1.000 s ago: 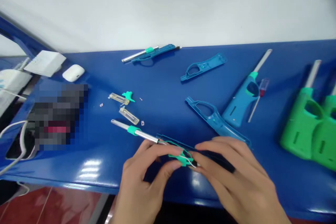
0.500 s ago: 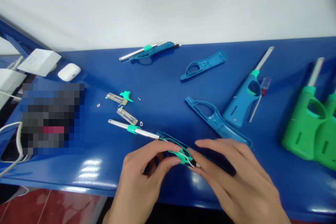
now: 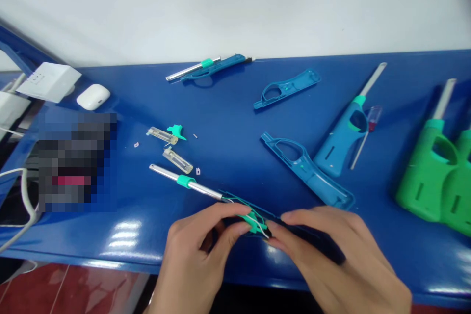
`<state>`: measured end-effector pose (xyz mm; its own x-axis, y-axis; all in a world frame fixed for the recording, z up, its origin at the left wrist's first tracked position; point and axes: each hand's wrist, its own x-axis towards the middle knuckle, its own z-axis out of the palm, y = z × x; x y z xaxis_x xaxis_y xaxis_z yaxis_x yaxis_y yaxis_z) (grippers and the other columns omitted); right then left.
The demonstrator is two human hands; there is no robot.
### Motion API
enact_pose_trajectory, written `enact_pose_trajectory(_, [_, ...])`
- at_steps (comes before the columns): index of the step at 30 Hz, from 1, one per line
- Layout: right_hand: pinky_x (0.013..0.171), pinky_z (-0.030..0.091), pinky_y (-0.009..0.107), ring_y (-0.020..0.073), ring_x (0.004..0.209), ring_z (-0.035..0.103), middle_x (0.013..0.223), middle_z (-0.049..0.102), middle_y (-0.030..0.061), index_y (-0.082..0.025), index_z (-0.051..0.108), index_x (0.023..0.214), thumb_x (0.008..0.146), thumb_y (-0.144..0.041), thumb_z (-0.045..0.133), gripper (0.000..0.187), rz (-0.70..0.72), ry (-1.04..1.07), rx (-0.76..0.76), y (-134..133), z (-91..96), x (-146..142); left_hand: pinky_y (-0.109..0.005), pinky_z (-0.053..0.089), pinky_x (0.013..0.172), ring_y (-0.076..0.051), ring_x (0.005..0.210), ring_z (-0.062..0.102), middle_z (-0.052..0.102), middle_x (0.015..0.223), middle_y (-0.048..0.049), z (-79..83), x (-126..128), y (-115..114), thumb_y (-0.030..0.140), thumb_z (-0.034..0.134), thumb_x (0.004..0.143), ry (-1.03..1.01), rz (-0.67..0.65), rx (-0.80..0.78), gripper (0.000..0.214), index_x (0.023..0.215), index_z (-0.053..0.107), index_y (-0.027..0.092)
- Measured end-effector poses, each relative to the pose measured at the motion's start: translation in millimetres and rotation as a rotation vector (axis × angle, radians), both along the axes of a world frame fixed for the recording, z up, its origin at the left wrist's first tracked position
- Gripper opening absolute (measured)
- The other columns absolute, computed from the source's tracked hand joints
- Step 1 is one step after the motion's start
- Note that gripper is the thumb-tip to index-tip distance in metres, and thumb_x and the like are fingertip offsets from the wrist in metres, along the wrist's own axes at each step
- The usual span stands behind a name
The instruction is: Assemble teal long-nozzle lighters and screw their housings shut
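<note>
Thumb and index finger of my left hand (image 3: pixel 200 245) pinch a green trigger (image 3: pixel 253 224) with a white wire across it. My right hand (image 3: pixel 324 255) grips the small black part (image 3: pixel 268 231) at the trigger's right end, mostly covered by the fingertips. Beneath both hands lies a blue lighter half-shell (image 3: pixel 245 200), partly hidden. From it a silver metal tube (image 3: pixel 204 190) with a green collar (image 3: pixel 186 181) points up and left. Another blue half-shell (image 3: pixel 307 174) rests just beyond my right hand.
Two clear fuel tanks (image 3: pixel 178 160), (image 3: pixel 162 135), a loose green trigger (image 3: pixel 177 131) and tiny parts lie left of centre. Along the back are an opened lighter (image 3: pixel 213 67) and a half-shell (image 3: pixel 289 89). A blue lighter (image 3: pixel 340 137), screwdriver (image 3: pixel 372 120) and green lighters (image 3: pixel 423 176) lie right.
My right hand has shifted slightly right and down, its index finger farther from the trigger. My left hand still pinches the trigger. The view has moved slightly.
</note>
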<state>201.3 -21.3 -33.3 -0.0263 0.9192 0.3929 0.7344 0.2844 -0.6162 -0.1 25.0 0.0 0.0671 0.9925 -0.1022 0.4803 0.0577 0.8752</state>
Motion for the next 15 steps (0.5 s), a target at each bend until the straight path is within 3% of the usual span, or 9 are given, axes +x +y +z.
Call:
enact_pose_trajectory(3, [0.078,0.059,0.022,0.0141,0.089,0.070,0.100,0.073,-0.0008,-0.027,0.081,0.099,0.098,-0.024,0.075,0.007,-0.015,0.089,-0.019,-1,3.7,-6,-0.006,0.055,0.065,-0.006,0.064,0.075,0.083,0.083,0.0133,-1.4,-3,-3,0.015,0.079,0.085,0.008,0.009,0.005,0.023,0.091,0.084,0.037])
enact_pose_trajectory(6, [0.074,0.060,0.023,0.0146,0.088,0.070,0.097,0.074,-0.0019,-0.029,0.079,0.096,0.101,-0.024,0.071,0.011,-0.026,0.083,-0.054,-1,7.4,-6,-0.007,0.056,0.066,-0.007,0.065,0.075,0.083,0.085,0.0134,-2.7,-6,-8,0.017,0.080,0.086,0.022,0.011,-0.010,0.022,0.092,0.084,0.038])
enact_pose_trajectory(9, [0.076,0.061,0.024,0.0152,0.089,0.070,0.096,0.077,-0.0038,-0.030,0.078,0.098,0.103,-0.021,0.068,0.014,0.049,0.015,-0.054,3,10.9,-4,-0.012,0.059,0.066,-0.009,0.063,0.074,0.083,0.087,0.0112,-3.2,-8,-11,0.019,0.079,0.089,0.043,-0.010,-0.042,0.020,0.096,0.084,0.037])
enact_pose_trajectory(15, [0.079,0.063,0.030,0.0183,0.090,0.073,0.102,0.082,-0.0006,-0.027,0.082,0.101,0.104,-0.022,0.066,0.017,0.102,-0.075,-0.019,5,15.5,1,-0.015,0.060,0.068,-0.012,0.071,0.077,0.084,0.090,0.0088,-2.5,-7,-8,0.019,0.077,0.092,0.040,-0.036,-0.050,0.018,0.096,0.083,0.035])
